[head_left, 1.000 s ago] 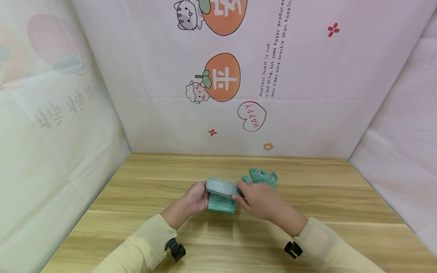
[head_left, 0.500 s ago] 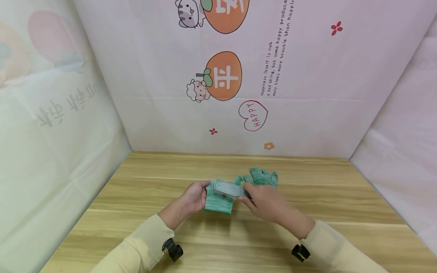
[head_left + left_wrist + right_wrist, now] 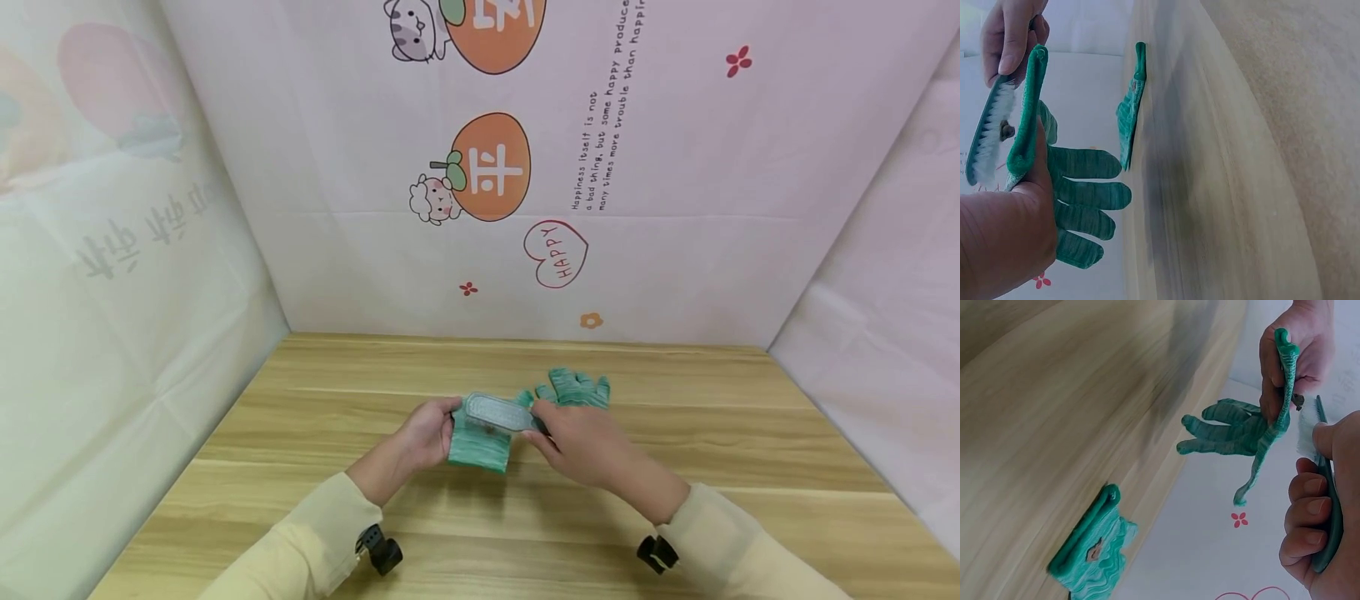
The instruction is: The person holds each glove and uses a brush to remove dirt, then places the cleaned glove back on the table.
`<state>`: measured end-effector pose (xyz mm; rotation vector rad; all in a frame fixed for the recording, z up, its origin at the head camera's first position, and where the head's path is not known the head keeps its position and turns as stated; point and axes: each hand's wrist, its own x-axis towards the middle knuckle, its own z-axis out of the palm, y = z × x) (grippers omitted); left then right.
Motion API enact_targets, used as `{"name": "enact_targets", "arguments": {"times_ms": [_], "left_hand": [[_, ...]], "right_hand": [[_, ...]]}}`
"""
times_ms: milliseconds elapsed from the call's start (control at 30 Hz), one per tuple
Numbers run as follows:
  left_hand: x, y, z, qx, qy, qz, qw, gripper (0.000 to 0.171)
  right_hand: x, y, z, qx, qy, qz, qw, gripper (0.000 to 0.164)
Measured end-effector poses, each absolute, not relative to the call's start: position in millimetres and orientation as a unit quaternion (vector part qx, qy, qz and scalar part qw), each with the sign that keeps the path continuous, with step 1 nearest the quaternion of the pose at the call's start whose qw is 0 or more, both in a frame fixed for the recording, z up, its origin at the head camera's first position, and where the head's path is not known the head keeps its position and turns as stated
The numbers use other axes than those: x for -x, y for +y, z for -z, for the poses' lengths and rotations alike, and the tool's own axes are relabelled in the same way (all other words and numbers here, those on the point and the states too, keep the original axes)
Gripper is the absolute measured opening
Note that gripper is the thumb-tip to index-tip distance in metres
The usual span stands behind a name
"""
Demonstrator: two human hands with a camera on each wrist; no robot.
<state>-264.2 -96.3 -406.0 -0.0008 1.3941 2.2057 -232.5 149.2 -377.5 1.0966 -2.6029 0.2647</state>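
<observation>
My left hand [image 3: 426, 433] holds a green knit glove [image 3: 478, 450] above the table, its cuff toward me. In the left wrist view the glove's fingers [image 3: 1088, 195] hang loose beyond the hand. My right hand [image 3: 581, 446] grips the handle of a grey-green brush [image 3: 497, 412], thumb along it. White bristles [image 3: 992, 134] face the glove; whether they touch it I cannot tell. Between bristles and glove shows a small dark brown lump [image 3: 1007, 130]. A second green glove [image 3: 577, 388] lies on the table behind my right hand, with a brown patch [image 3: 1094, 550] on it.
The wood-grain table [image 3: 337, 533] is bounded by a printed white cloth at the back [image 3: 660, 267] and white cloth at both sides. Each sleeve carries a black strap-mounted device, the left one [image 3: 384, 554] and the right one [image 3: 657, 553].
The brush shifted right across the glove from its left edge, then slightly back left. My left hand and the held glove moved a little left; the second glove stayed put.
</observation>
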Motion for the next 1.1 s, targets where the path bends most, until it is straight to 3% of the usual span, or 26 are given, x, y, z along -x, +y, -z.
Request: {"name": "enact_targets", "arguments": {"times_ms": [300,533,800,1100], "left_hand": [[263,-89,407,0.022,0.494,-0.832,0.249,0.039],[264,-96,405,-0.001,0.518,-0.813,0.266,0.033],[265,-100,402,-0.003,0.53,-0.806,0.263,0.034],[267,-103,402,0.009,0.53,-0.809,0.253,0.03]], "right_hand": [[233,138,377,-0.399,-0.899,-0.097,0.15,0.023],[234,144,381,-0.403,-0.895,-0.1,0.163,0.026],[231,152,376,-0.394,-0.901,-0.101,0.15,0.019],[230,155,375,-0.385,-0.906,-0.097,0.149,0.023]]}}
